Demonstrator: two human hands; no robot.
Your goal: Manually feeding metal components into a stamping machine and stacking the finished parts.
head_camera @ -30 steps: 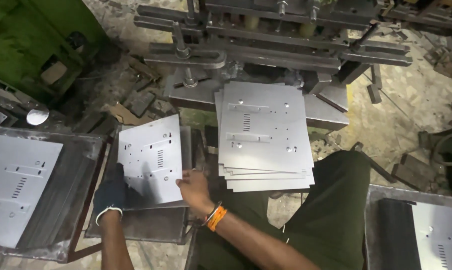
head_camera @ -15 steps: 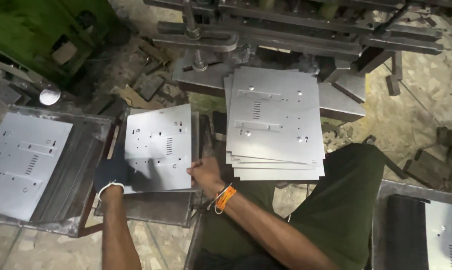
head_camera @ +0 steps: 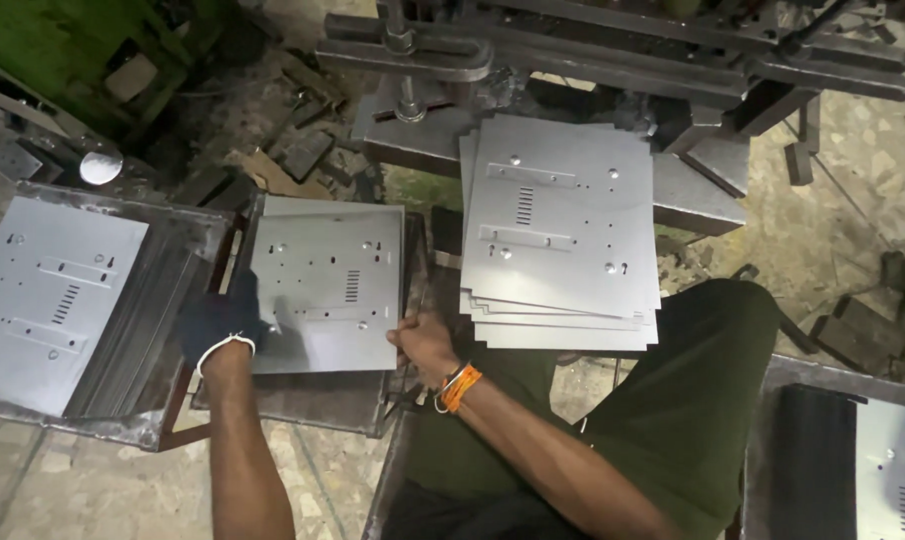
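A fanned stack of grey punched sheet-metal panels lies on the bed of a dark steel press, whose heavy frame crosses the top of the view. Well to the left of the stack, another pile of the same grey slotted panels fills a worn metal tray. Beyond that pile, further from the stack, stand a green-painted machine body and a small round silver cap. Metal offcuts and scrap blocks litter the dirty floor up and left of the stack. To the stack's lower right, a dark bin holds more grey panels.
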